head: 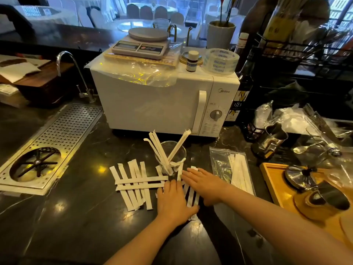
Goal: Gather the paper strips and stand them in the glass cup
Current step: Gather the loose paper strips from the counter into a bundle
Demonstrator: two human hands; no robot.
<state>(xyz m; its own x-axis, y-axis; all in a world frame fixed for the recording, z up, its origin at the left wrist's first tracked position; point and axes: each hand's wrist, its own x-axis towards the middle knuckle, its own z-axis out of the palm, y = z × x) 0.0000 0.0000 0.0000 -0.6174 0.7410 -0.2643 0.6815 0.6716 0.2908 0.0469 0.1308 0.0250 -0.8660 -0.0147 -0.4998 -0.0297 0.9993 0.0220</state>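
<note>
A clear glass cup stands on the dark counter in front of the microwave, with several white paper strips leaning upright in it. More white paper strips lie flat in a crossed pile left of and below the cup. My left hand lies flat, palm down, on strips just below the cup. My right hand rests flat beside it, fingers spread and pointing left over other strips. Neither hand grips anything that I can see.
A white microwave stands right behind the cup. A plastic bag of strips lies to the right, then a wooden tray and a metal jug. A perforated metal drain tray and tap sit left.
</note>
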